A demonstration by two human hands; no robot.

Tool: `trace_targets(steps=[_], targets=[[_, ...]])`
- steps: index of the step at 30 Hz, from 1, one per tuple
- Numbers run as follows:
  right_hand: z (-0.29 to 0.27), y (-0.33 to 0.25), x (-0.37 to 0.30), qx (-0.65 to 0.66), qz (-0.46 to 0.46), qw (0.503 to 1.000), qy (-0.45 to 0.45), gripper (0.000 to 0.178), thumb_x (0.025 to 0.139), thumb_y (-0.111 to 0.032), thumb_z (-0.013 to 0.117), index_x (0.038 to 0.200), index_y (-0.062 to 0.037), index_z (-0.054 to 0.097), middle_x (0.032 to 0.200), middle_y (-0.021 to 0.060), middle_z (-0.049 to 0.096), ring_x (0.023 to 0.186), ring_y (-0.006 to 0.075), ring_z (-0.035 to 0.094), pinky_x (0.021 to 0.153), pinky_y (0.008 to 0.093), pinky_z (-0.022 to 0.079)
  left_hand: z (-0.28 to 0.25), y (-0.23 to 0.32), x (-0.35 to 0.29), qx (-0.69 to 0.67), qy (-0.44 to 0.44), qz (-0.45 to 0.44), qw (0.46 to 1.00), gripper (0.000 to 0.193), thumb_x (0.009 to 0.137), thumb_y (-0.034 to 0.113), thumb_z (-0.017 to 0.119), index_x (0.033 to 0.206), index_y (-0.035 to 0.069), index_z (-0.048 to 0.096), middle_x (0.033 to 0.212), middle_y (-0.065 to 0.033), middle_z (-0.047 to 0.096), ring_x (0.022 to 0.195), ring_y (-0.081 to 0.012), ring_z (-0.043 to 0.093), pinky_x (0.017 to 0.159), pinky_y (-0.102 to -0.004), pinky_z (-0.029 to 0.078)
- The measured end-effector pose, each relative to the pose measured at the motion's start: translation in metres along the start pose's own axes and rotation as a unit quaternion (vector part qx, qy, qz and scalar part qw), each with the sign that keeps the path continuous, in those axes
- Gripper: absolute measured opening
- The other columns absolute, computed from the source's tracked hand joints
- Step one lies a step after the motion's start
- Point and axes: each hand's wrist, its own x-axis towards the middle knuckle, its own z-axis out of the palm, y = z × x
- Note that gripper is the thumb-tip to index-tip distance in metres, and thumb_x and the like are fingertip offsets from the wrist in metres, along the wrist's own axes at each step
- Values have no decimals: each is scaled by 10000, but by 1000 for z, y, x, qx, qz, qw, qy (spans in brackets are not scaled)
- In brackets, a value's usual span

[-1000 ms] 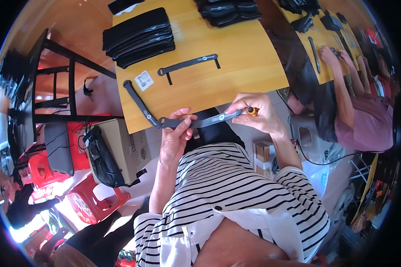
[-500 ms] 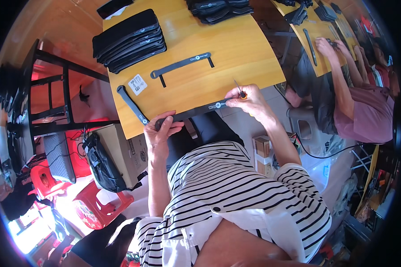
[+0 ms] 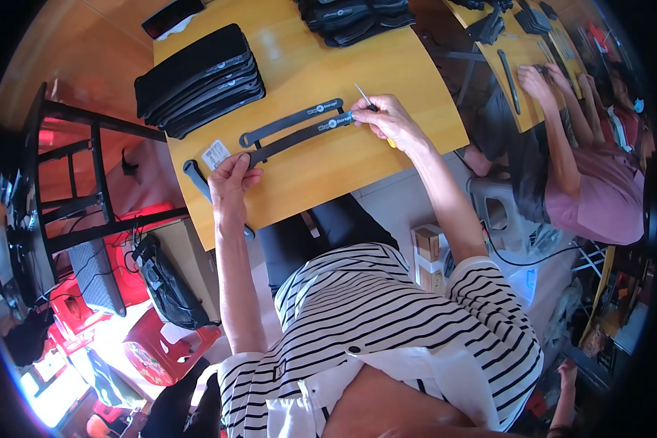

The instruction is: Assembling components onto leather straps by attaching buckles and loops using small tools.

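Because the right hand (image 3: 390, 120) pinches one end of the held strap (image 3: 292, 144) and carries the pointed tool (image 3: 392, 141) in the same grasp, control of the tip is judged the main hazard. The held strap is stretched over the near part of the wooden table (image 3: 416, 87), just beside and roughly parallel to the lying strap (image 3: 292, 122); whether it touches the table cannot be told. The left hand (image 3: 233, 175) is clamped, thumb against fingers, on the opposite end. If the right-hand pinch loosens to reposition the tool, its end of the strap may drop or twist out of line. If that hand rolls, the exposed metal shaft (image 3: 362, 93), which points away from the person, could scratch the table or snag the lying strap. Unequal pull between the hands may skew the held strap or drag it across its neighbour, since the two lie close. Beneath the left forearm (image 3: 241, 292), the side strap (image 3: 197, 180) is partly hidden near the table's left edge; a low sweep of the arm could push it off. The white label (image 3: 215, 155), close to the left hand, may be shifted or creased by similar contact
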Motion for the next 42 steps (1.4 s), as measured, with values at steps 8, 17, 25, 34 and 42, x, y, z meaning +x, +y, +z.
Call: trace_targets(steps=[8, 17, 25, 34, 42], targets=[[0, 6, 32, -49, 0, 999, 15, 111, 751, -125, 659, 742, -17, 634, 595, 16, 570, 453, 30, 386, 402, 199, 277, 3, -1, 29, 105, 40, 44, 993, 131, 812, 87, 621, 883, -23, 625, 684, -54, 616, 515, -89, 576, 482, -176, 459], [4, 10, 40, -124, -17, 990, 62, 105, 737, -117, 680, 761, -23, 638, 597, 20, 570, 465, 31, 401, 421, 189, 283, 10, -5, 36, 179, 90, 61, 978, 126, 795, 72, 627, 843, -43, 610, 648, -53, 602, 491, -81, 555, 459, -185, 445], [6, 12, 38, -117, -25, 991, 62, 82, 758, -100, 652, 760, -21, 631, 598, 12, 562, 479, 28, 396, 430, 189, 282, 8, -7, 40, 178, 80, 76, 978, 132, 794, 73, 626, 850, -46, 609, 649, -68, 608, 472, -88, 560, 446, -182, 444], [7, 16, 42, -140, -34, 986, 82, 79, 772, -85, 632, 749, -10, 622, 598, 16, 568, 529, 48, 487, 474, 203, 355, 10, -8, 42, 173, 83, 70, 979, 122, 797, 69, 625, 842, -42, 607, 643, -73, 607, 459, -92, 561, 426, -183, 439], [9, 16, 43, -139, -19, 986, 87, 87, 763, -85, 637, 738, -4, 619, 586, 30, 577, 536, 64, 533, 469, 215, 390, 10, -7, 42, 169, 84, 64, 980, 122, 799, 71, 624, 844, -41, 606, 660, -72, 605, 460, -93, 558, 424, -184, 442]])
